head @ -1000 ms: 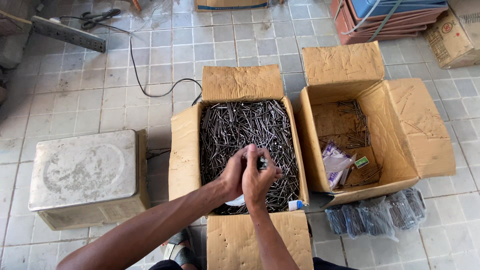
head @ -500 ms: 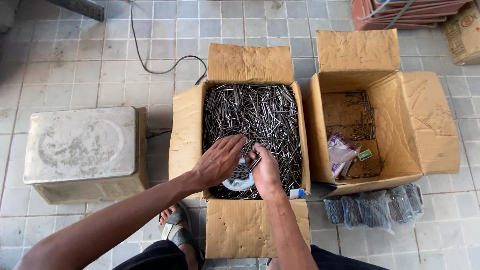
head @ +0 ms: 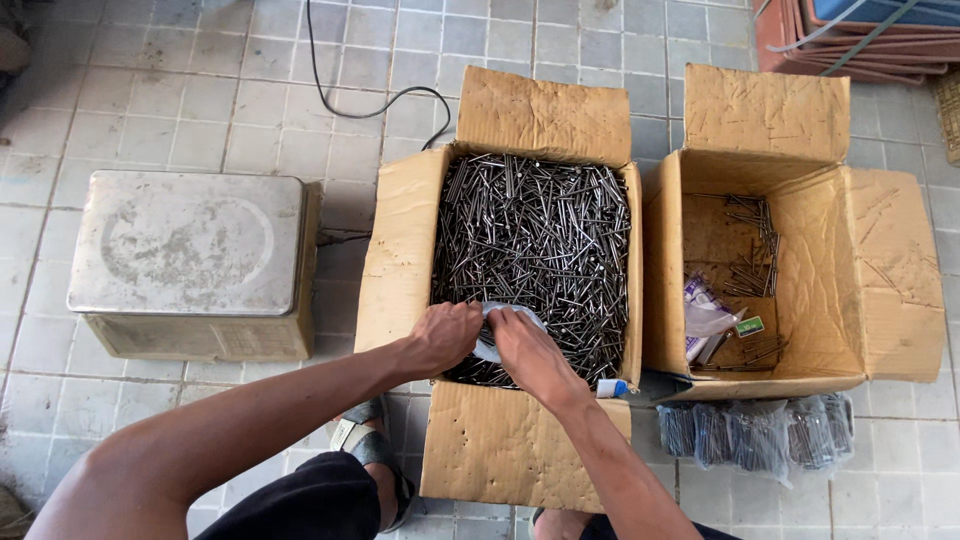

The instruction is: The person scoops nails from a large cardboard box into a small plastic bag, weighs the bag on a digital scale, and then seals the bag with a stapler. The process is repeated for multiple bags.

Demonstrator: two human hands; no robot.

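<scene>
Both hands work at the near edge of the nail-filled carton (head: 400,240): left hand (head: 447,335) and right hand (head: 525,340) each pinch a clear plastic bag (head: 495,325) lying on the loose nails (head: 535,240). Filled bags (head: 755,435) lie near right; the right carton (head: 850,260) is almost empty. Open tiled floor (head: 200,90) lies far left.

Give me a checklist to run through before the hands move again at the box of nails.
1. Both hands on the bag: left hand and right hand grip the clear plastic bag: ok.
2. Bag mouth open: cannot tell.
3. Nails in reach: the nail-filled box lies right under the hands: ok.
4. Room in the second box: mostly bare inside: ok.
5. Filled nail bags out of the way, on the floor: ok.
6. Metal scale top free: ok.
</scene>
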